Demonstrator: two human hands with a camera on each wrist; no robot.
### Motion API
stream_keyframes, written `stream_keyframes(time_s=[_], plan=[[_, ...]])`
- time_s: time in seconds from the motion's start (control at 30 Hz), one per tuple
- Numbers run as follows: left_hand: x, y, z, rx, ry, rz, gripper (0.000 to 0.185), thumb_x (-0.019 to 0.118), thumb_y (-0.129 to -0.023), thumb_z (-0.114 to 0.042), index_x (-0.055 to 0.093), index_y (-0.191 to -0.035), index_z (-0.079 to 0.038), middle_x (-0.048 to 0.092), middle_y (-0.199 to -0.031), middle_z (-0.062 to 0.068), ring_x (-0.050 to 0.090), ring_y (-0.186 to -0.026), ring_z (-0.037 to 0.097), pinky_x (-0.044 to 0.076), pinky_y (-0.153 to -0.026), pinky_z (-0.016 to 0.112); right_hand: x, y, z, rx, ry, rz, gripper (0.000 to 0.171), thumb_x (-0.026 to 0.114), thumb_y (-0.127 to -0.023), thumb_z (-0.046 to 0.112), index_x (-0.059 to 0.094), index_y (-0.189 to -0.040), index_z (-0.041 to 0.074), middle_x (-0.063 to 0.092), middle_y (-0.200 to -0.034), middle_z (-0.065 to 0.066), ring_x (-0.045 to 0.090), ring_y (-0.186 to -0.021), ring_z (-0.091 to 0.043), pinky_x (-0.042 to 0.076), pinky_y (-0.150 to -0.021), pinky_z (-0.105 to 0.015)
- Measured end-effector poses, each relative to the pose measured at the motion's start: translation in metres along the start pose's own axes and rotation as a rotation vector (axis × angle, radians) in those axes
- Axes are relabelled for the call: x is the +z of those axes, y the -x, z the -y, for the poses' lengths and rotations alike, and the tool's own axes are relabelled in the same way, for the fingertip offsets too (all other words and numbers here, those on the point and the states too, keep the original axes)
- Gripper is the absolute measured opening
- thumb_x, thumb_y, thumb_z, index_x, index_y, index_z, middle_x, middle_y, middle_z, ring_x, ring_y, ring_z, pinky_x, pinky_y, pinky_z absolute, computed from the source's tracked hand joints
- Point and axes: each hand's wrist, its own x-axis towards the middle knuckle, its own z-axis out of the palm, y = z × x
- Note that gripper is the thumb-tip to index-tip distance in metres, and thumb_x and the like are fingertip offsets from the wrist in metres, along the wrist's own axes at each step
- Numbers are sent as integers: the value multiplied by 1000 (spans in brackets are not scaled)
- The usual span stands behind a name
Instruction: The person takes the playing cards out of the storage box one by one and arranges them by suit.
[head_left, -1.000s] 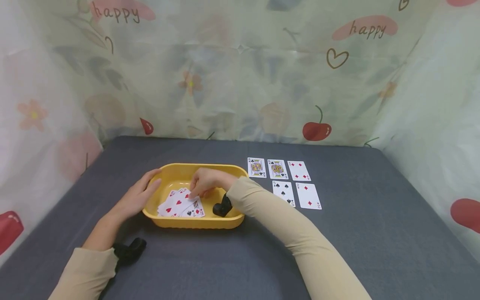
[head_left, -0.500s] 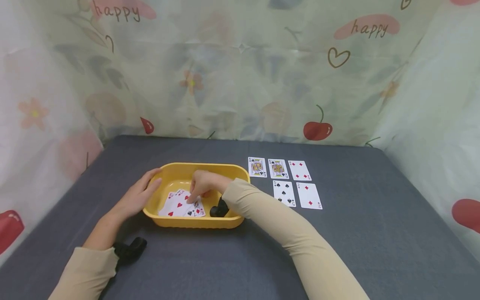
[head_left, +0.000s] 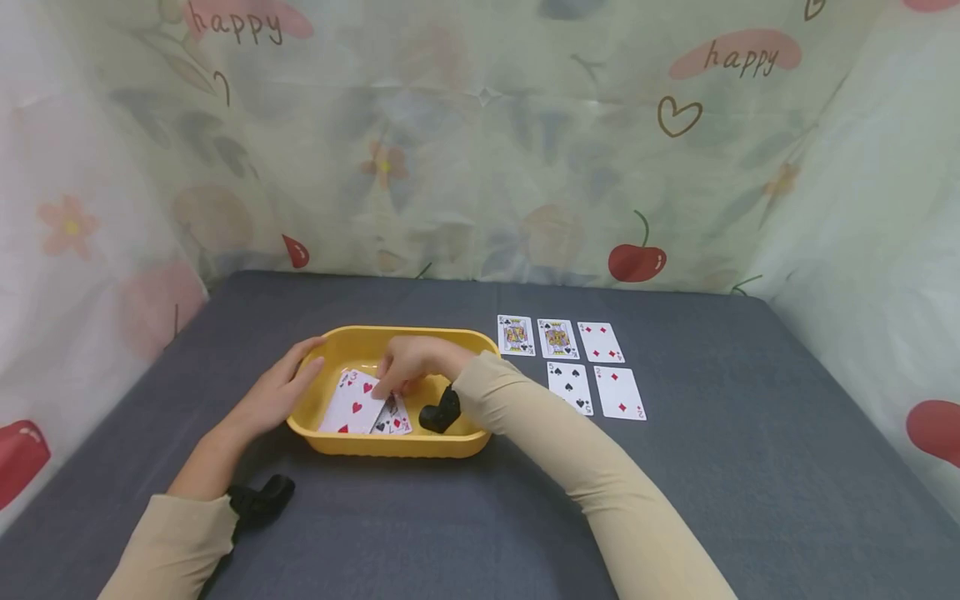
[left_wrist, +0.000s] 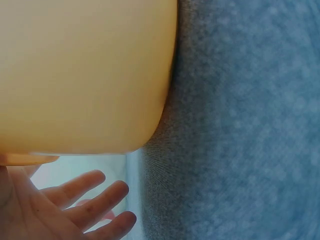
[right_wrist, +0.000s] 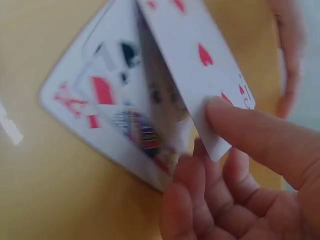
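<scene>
In the head view a yellow plastic basin (head_left: 397,447) stands on the dark table, with overlapping playing cards inside. My right hand (head_left: 411,363) reaches into it and pinches the corner of the three of hearts (head_left: 357,405) between thumb and fingers. The right wrist view shows that card (right_wrist: 200,55) tilted up, thumb on its face and curled fingers underneath. Below it lie a seven of spades (right_wrist: 117,55) and a red king (right_wrist: 75,102). My left hand (head_left: 273,387) rests at the basin's left end; the left wrist view shows its fingers (left_wrist: 95,210) spread and straight.
Right of the basin, face-up cards lie in two rows: king of clubs (head_left: 516,336), king of spades (head_left: 558,339) and four of diamonds (head_left: 600,342) behind, five of spades (head_left: 570,387) and two of diamonds (head_left: 620,392) in front. Patterned curtains (head_left: 480,183) enclose the table (head_left: 750,467).
My right hand has taken the three of hearts by its corner and raised that side, turning the card slightly. The cards beneath show more. The left hand stays at the basin's end.
</scene>
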Motion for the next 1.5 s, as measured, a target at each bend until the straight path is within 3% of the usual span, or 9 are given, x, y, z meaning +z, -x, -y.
stream_keyframes(time_s=[0.17, 0.3, 0.57, 0.93, 1.33, 1.5], plan=[[0, 0, 0, -4, 1, 3, 63, 31, -100, -46, 18, -148, -8, 21, -151, 25, 29, -133, 45, 25, -106, 62, -8, 8, 4, -41, -97, -37, 10, 66, -86, 14, 59, -87, 7, 55, -73, 1, 50, -62, -9, 44, -59, -17], [0, 0, 2, -6, 4, 7, 63, 31, -100, -46, 18, -148, -8, 21, -150, 26, 30, -132, 45, 25, -106, 62, -13, 11, 2, -32, -131, -92, 19, 66, -85, 11, 61, -102, 2, 60, -83, -1, 54, -68, -8, 49, -63, -18], [1, 0, 2, 7, 7, 1, 61, 31, -100, -44, 19, -147, -7, 21, -150, 26, 26, -134, 45, 23, -106, 62, -19, 20, -9, -19, -192, -151, 15, 65, -85, 7, 61, -98, 0, 60, -85, -3, 57, -70, -9, 50, -64, -19], [0, -1, 1, 31, -4, -3, 60, 30, -101, -43, 20, -147, -5, 21, -151, 26, 23, -136, 46, 21, -107, 63, -37, 43, -16, -31, -161, -206, 17, 66, -86, 11, 61, -100, 3, 65, -97, -8, 60, -77, -12, 52, -70, -20], [1, 0, 0, 8, 1, 5, 62, 30, -100, -45, 19, -148, -7, 19, -151, 26, 21, -137, 46, 20, -107, 63, -65, 87, -39, -55, -245, -303, 21, 64, -88, 13, 58, -106, 3, 67, -105, -12, 63, -91, -17, 53, -87, -30], [0, 1, -1, 6, 1, 2, 61, 30, -100, -44, 19, -148, -7, 20, -151, 26, 21, -137, 46, 20, -107, 63, -75, 107, -57, -60, -315, -349, 23, 62, -89, 14, 57, -109, 3, 67, -104, -11, 63, -89, -16, 53, -87, -33]])
